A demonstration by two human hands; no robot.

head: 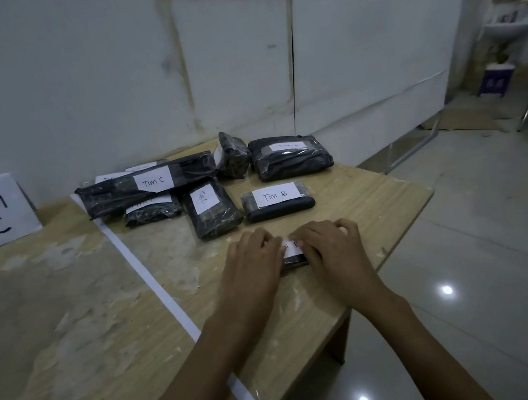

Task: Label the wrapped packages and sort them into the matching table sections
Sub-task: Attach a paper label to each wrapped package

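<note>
Left hand (pixel 251 262) and right hand (pixel 332 251) grip a small black package (pixel 295 260) with white label (pixel 291 246).

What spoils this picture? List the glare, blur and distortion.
Head view: dim, bluish light; two lamp reflections glare on the floor tiles; the wide-angle lens bends the wall seam; the far package's label is too faint to read.
</note>
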